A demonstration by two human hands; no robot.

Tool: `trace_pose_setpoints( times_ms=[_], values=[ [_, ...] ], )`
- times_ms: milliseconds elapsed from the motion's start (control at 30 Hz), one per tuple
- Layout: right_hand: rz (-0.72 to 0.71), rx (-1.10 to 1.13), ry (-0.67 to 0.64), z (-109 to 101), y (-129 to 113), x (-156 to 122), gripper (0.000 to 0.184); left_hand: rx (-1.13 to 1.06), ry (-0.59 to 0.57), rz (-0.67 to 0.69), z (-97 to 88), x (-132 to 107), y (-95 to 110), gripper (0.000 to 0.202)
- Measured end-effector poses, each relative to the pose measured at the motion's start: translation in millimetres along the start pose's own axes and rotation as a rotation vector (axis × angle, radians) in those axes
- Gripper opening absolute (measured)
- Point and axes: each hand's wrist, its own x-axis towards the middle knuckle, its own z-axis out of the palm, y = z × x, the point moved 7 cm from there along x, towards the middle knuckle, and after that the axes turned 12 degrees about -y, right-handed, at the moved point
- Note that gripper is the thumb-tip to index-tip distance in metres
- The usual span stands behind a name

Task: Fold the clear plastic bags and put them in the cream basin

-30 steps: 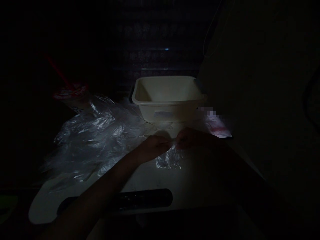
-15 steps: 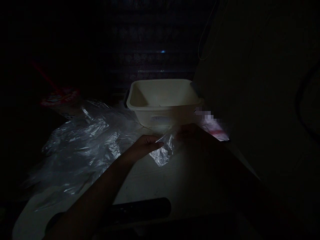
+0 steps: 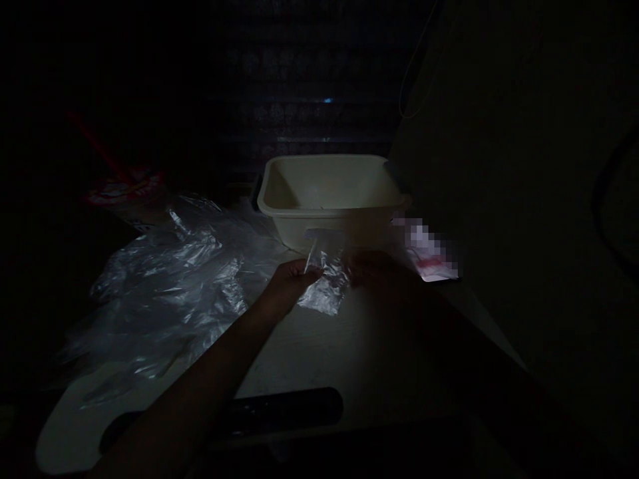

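A small clear plastic bag (image 3: 327, 293) is held up over the pale table, in front of a cream plastic basin (image 3: 287, 226). My left hand (image 3: 291, 283) is closed on the bag's left edge, thumb over the film. At the bag's right side is my right hand (image 3: 372, 269), deep in shadow; its fingers are too dark to make out. To the left lies a loose heap of clear plastic bags (image 3: 184, 279), crumpled and shiny.
The room is very dark. A cup with a red straw (image 3: 124, 189) stands behind the heap. A lit phone-like screen (image 3: 432, 256), partly blurred out, lies right of the basin. The table (image 3: 299, 359) has a dark slot-shaped opening (image 3: 284, 411) near its front edge.
The small bag has been spread flatter and raised slightly between my hands. Its top now overlaps the basin's front. My left hand has shifted a little up.
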Motion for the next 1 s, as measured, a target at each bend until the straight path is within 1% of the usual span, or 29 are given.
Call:
trace_pose_setpoints(
  times_ms=[67, 167, 300, 367, 500, 600, 667, 767, 833, 1000],
  values=[
    [0.036, -0.088, 0.002, 0.7, 3.6, 1.5, 0.022, -0.021, 0.035, 0.02, -2.7, -0.2, -0.9, 0.015],
    [0.066, -0.244, 0.076, -1.9, 1.3, 1.3, 0.02, -0.046, 0.05, 0.026, -3.4, -0.6, -1.7, 0.017],
    [-0.018, -0.415, 0.023, 2.8, -10.9, 0.5, 0.024, -0.105, 0.048, 0.038, -1.0, -1.9, 1.3, 0.018],
    [-0.029, -0.464, 0.03, 1.3, -13.4, -0.7, 0.026, -0.138, 0.044, 0.033, 0.7, -2.5, 2.4, 0.017],
    [-0.017, -0.467, 0.088, -0.7, -16.1, -3.5, 0.03, -0.186, 0.071, 0.025, 0.6, -3.2, 2.2, 0.011],
    [0.003, -0.475, 0.07, 4.5, -19.2, -5.5, 0.033, -0.212, 0.103, 0.034, -1.0, -3.7, 2.8, 0.01],
    [0.03, -0.472, 0.075, 4.4, -19.8, -7.2, 0.032, -0.224, 0.115, 0.041, -1.4, -4.0, 3.9, 0.01],
    [0.038, -0.477, 0.084, -0.2, -18.7, -8.8, 0.03, -0.232, 0.112, 0.041, -1.0, -4.1, 4.5, 0.011],
    [0.024, -0.497, 0.063, -2.1, -16.9, -8.5, 0.03, -0.231, 0.107, 0.034, -1.1, -3.7, 3.2, 0.011],
    [0.002, -0.51, 0.072, -2.5, -16.3, -8.1, 0.032, -0.217, 0.093, 0.018, -2.6, -1.9, -1.3, 0.012]
  ],
)
